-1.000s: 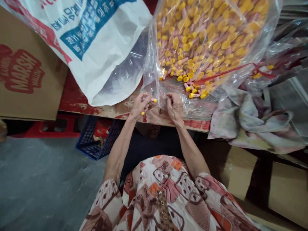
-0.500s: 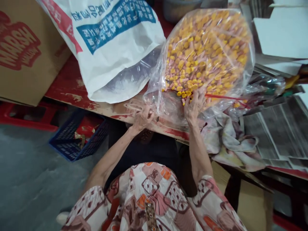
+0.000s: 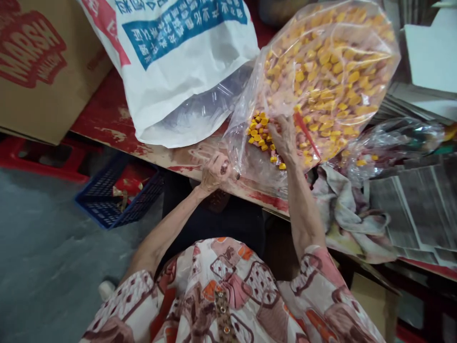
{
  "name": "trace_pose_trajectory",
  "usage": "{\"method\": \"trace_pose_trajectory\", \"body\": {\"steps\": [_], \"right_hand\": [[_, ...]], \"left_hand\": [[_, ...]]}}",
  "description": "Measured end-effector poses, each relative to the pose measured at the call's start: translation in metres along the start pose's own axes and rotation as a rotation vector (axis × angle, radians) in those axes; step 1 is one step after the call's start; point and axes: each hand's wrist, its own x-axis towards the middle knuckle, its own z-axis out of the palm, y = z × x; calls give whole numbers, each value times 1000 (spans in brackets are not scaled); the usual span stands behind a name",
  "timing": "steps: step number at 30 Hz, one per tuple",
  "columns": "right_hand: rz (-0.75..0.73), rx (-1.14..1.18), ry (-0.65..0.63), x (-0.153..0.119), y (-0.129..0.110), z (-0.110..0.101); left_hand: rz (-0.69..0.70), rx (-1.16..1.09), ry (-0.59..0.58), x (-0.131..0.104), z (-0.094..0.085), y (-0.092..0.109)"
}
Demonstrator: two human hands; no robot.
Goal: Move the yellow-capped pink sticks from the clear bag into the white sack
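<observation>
A big clear plastic bag full of small pink tubes with yellow caps lies on the worn red table. My right hand reaches into the bag's mouth, fingers among the loose yellow-capped tubes. Whether it holds any I cannot tell. My left hand is closed at the table's front edge, gripping the bag's open edge with small pieces in its fist.
A white woven sack with blue and red print lies left of the bag. A cardboard box stands far left. A blue crate sits on the floor. Crumpled cloth and folded cardboard lie right.
My right hand moved from the table edge up into the bag among the tubes. My left hand closed and stayed at the bag's mouth. The view shifted left and down.
</observation>
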Motion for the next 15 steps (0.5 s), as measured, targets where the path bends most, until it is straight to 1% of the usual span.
{"method": "trace_pose_trajectory", "body": {"steps": [2,4,7,9,12,13,15], "right_hand": [[59,-32,73,-5,7,-15],[91,-71,141,-13,10,-29],[78,-110,186,-36,4,-37],[49,-153,172,-57,-5,-33],[-5,-242,85,-86,-19,-20],[-16,-267,47,-92,-23,-16],[-26,-307,-26,-99,-28,-10]], "left_hand": [[-10,-14,15,0,0,4],[9,-12,-2,-1,1,10],[94,-12,-108,-3,4,15],[95,-28,-155,-2,6,15],[0,-34,-136,2,6,15],[-28,-22,-147,3,6,16],[-72,8,-243,4,5,21]]}}
